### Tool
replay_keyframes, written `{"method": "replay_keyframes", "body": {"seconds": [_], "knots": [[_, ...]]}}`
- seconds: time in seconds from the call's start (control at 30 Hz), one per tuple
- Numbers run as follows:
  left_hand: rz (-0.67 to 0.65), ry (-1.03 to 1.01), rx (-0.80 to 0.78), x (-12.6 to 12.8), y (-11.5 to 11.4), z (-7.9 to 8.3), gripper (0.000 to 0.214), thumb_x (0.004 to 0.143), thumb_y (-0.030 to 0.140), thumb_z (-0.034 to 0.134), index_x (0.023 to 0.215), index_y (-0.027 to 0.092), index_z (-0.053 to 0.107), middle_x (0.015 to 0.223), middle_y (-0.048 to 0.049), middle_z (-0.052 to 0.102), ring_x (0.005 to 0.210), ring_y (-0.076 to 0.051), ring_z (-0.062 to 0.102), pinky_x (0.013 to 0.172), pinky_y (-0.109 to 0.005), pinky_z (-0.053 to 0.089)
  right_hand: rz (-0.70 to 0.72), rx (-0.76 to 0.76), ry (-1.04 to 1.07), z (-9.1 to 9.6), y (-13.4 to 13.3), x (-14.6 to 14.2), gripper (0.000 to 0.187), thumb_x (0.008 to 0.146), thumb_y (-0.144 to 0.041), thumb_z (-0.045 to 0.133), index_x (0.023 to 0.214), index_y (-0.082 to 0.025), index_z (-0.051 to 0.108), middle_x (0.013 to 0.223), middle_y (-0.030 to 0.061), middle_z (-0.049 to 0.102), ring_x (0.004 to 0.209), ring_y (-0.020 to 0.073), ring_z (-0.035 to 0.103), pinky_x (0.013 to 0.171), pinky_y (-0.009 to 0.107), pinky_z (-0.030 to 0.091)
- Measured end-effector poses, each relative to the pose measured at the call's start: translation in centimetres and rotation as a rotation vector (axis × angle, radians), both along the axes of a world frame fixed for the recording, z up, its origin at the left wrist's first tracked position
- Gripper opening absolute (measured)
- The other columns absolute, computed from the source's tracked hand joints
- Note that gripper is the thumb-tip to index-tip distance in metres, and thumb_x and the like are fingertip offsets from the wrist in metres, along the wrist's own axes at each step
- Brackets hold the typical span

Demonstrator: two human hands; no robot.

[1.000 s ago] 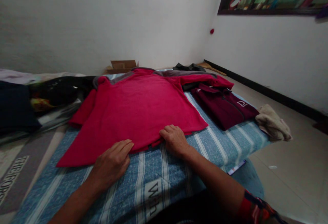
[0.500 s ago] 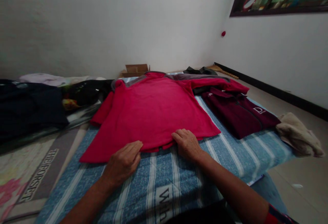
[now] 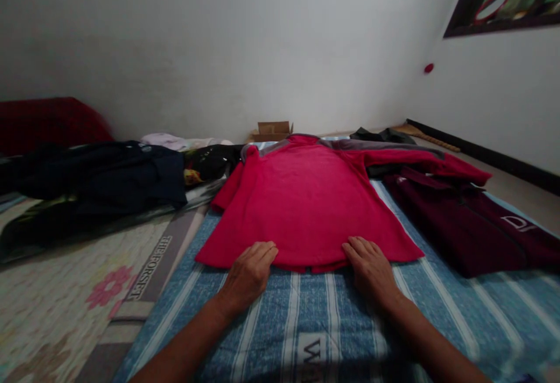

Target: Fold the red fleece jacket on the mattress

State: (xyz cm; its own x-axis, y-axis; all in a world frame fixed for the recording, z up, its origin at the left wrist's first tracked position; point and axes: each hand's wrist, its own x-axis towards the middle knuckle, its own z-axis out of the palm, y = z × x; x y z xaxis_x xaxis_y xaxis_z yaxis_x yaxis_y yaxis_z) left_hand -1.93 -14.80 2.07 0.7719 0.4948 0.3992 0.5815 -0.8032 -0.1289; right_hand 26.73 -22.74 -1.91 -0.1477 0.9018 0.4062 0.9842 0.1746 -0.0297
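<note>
A red jacket point(image 3: 308, 202) with grey shoulders lies spread out, back side up, its collar at the far end and its hem towards me. My left hand point(image 3: 251, 272) grips the hem left of the middle, fingers together on top of the cloth. Farther right along the same hem, my right hand point(image 3: 367, 266) holds the edge in the same way. Both thumbs are mostly hidden. One sleeve stretches out to the right; the other is partly covered on the left.
The jacket lies on a blue striped bedsheet point(image 3: 280, 324). At right is a folded maroon garment point(image 3: 472, 225), partly under the red sleeve. Dark clothes point(image 3: 126, 176) are heaped on a patterned mat point(image 3: 91, 254) at left. A cardboard box point(image 3: 273, 131) stands by the wall.
The view has turned left, bringing a dark red thing into sight at far left. My hands are slightly farther apart along the hem and still on it.
</note>
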Motion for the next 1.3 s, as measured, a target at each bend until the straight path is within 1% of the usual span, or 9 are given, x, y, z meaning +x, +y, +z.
{"method": "replay_keyframes", "body": {"seconds": [0.23,0.43,0.6,0.8,0.87,0.97,1.1,1.17,1.3], "knots": [[0.215,0.057,-0.040,0.5,-0.2,0.3,0.032,0.079,0.000,0.039,0.099,0.013,0.060,0.100,-0.0101,0.063,0.091,-0.023,0.054,0.078,-0.037,0.045,0.005,0.078,0.006,-1.0,-0.1,0.1,0.041,0.076,-0.001,0.042,0.106,-0.015,0.064,0.114,0.0112,0.062,0.110,0.0241,0.052,0.093,0.036,0.037],[0.275,0.115,-0.081,0.9,0.0,1.4,0.026,0.080,0.000,0.040,0.085,0.014,0.060,0.086,-0.0077,0.061,0.084,-0.022,0.051,0.075,-0.035,0.041,-0.011,0.111,0.020,-0.7,-0.1,0.0,0.042,0.075,0.001,0.040,0.103,-0.017,0.067,0.111,0.0104,0.064,0.107,0.0229,0.056,0.092,0.037,0.040],[0.314,0.139,-0.080,1.2,0.0,3.1,0.027,0.078,-0.001,0.039,0.080,0.016,0.060,0.082,-0.0064,0.059,0.081,-0.022,0.049,0.073,-0.035,0.040,0.015,0.089,0.001,0.6,0.0,0.3,0.044,0.074,0.001,0.040,0.103,-0.018,0.066,0.108,0.0091,0.066,0.104,0.0218,0.058,0.090,0.036,0.043],[0.296,0.119,-0.032,1.0,-0.6,6.1,0.028,0.076,-0.001,0.039,0.079,0.016,0.060,0.082,-0.0060,0.060,0.080,-0.022,0.049,0.073,-0.035,0.040,0.035,0.136,0.000,4.1,-0.8,0.6,0.045,0.075,-0.001,0.036,0.102,-0.020,0.066,0.105,0.0065,0.067,0.100,0.0202,0.060,0.088,0.035,0.045],[0.272,0.109,-0.019,0.6,-1.4,6.5,0.028,0.075,-0.001,0.039,0.080,0.017,0.060,0.083,-0.0061,0.060,0.080,-0.021,0.050,0.073,-0.035,0.041,0.053,0.150,-0.015,4.9,-1.6,0.7,0.045,0.075,-0.001,0.035,0.101,-0.021,0.066,0.104,0.0068,0.067,0.098,0.0202,0.061,0.087,0.035,0.046],[0.226,0.098,-0.019,-0.2,-3.0,5.3,0.032,0.074,-0.002,0.038,0.085,0.019,0.060,0.086,-0.0054,0.062,0.083,-0.021,0.051,0.077,-0.036,0.042,0.098,0.155,-0.030,4.4,-2.9,0.7,0.044,0.072,-0.001,0.036,0.096,-0.022,0.067,0.100,0.0069,0.068,0.093,0.0194,0.062,0.083,0.033,0.047],[0.198,0.122,-0.039,-1.0,-4.8,1.5,0.039,0.070,-0.002,0.041,0.096,0.020,0.060,0.093,-0.0043,0.064,0.092,-0.020,0.054,0.085,-0.035,0.042,0.105,0.145,-0.010,1.4,-4.0,0.6,0.043,0.064,0.000,0.040,0.086,-0.025,0.067,0.094,0.0043,0.070,0.087,0.0185,0.064,0.077,0.030,0.048],[0.197,0.114,-0.038,-1.1,-5.1,0.1,0.041,0.069,-0.003,0.042,0.098,0.020,0.060,0.096,-0.0045,0.064,0.095,-0.020,0.054,0.086,-0.035,0.042,0.090,0.156,0.000,0.4,-4.0,0.6,0.043,0.060,0.000,0.041,0.082,-0.025,0.068,0.091,0.0037,0.070,0.086,0.0189,0.064,0.075,0.030,0.048],[0.180,0.087,-0.031,-1.3,-4.9,-0.8,0.043,0.068,-0.003,0.041,0.099,0.020,0.059,0.098,-0.0044,0.065,0.094,-0.021,0.055,0.085,-0.036,0.043,0.116,0.199,-0.041,0.9,-3.9,0.8,0.044,0.060,-0.001,0.041,0.086,-0.024,0.068,0.092,0.0045,0.070,0.086,0.0191,0.065,0.075,0.030,0.049]]}}
